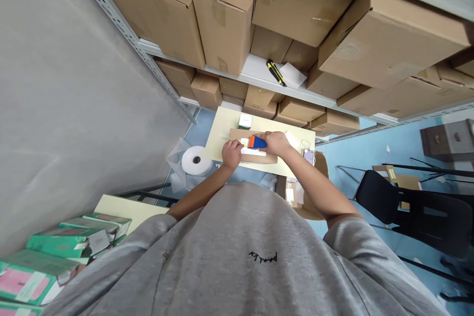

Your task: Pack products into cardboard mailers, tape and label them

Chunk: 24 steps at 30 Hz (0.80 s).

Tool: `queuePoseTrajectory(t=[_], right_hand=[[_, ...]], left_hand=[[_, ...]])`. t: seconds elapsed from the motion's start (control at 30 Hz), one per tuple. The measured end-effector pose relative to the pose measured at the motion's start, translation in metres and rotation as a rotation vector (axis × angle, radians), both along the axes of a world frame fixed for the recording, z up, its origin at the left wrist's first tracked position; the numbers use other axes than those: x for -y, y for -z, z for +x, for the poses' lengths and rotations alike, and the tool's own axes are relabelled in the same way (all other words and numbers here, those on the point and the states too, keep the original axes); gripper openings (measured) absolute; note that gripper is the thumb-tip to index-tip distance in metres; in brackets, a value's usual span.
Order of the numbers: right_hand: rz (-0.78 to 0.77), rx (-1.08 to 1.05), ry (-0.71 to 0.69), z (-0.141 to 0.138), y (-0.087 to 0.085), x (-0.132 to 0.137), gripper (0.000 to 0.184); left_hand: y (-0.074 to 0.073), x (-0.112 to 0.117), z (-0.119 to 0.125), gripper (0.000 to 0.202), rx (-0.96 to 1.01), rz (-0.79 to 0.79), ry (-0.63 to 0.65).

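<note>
A flat brown cardboard box (255, 158) lies on a small pale yellow table (218, 133). My right hand (276, 142) is closed round a blue and orange tape dispenser (256, 142) that rests on top of the box. My left hand (231, 153) is curled into a loose fist and presses on the box's left end, beside a white strip or label (254, 151). A small white and green box (245, 120) sits at the table's far edge.
Metal shelves packed with cardboard boxes (222, 19) rise behind the table; a yellow-black utility knife (276, 72) lies on one shelf. A white roll (196, 160) sits on the blue floor at left. Green boxes (55, 252) are stacked at lower left, a black chair (407, 207) at right.
</note>
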State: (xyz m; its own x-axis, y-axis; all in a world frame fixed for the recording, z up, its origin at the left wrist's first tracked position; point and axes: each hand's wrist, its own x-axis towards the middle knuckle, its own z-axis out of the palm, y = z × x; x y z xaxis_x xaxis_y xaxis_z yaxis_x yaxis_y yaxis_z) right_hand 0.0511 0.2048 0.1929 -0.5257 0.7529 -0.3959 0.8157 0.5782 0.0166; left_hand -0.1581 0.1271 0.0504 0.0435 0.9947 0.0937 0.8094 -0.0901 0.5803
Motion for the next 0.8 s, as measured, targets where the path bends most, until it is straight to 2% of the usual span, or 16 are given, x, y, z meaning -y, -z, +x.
queuePoseTrajectory(t=[0.2, 0.47, 0.67, 0.8], right_hand=[[0.012, -0.003, 0.026, 0.003, -0.005, 0.010, 0.073], [0.053, 0.040, 0.035, 0.014, -0.014, 0.010, 0.069], [0.034, 0.041, 0.064, 0.024, -0.010, 0.013, 0.072], [0.040, 0.040, 0.068, 0.041, -0.007, 0.011, 0.074]], left_hand=[[0.003, 0.001, 0.002, 0.039, -0.050, -0.024, 0.007], [0.004, -0.002, 0.004, 0.037, 0.027, -0.011, -0.013], [0.004, -0.001, 0.004, 0.038, 0.044, -0.020, -0.009], [0.005, -0.002, 0.003, 0.035, 0.048, -0.028, -0.009]])
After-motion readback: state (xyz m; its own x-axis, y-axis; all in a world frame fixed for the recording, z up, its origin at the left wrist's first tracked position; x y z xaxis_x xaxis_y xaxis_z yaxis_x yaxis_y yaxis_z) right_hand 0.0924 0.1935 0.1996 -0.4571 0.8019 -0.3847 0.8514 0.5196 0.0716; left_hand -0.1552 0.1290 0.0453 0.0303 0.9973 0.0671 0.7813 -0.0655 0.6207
